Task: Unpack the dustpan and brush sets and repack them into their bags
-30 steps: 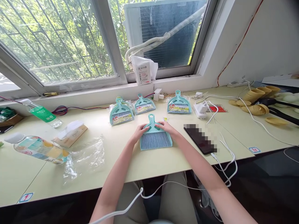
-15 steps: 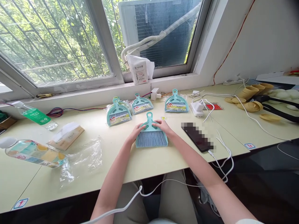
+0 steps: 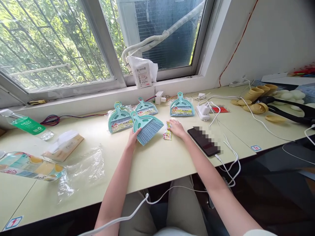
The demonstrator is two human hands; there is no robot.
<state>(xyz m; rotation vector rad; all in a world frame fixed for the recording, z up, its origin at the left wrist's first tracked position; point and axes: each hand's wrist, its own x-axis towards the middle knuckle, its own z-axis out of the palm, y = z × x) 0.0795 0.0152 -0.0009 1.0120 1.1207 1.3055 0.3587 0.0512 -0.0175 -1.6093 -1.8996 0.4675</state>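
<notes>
Pale yellow-green tabletop [image 3: 147, 173] below a barred window [image 3: 59, 42]. Head view, only view available. Left hand [image 3: 133, 137] holds a teal dustpan-and-brush set [image 3: 148, 130] by its near left side, beside the handle; set is turned askew, bristles toward the lower right. Right hand [image 3: 177, 128] lies low, fingers over the upper right part of a printed card [image 3: 167, 135]; cannot tell whether they pinch it. Card is right of the set, apart from it.

Step in hand, as judged: set held aside by one hand, card being reached by the other. Picking up something so thin would call for a fingertip under its edge, with the set kept steady.

Packaged sets [image 3: 182, 110] stand beyond the hands; clear plastic bag [image 3: 85, 170] lies to the left, phone [image 3: 203, 141] to the right.
</notes>
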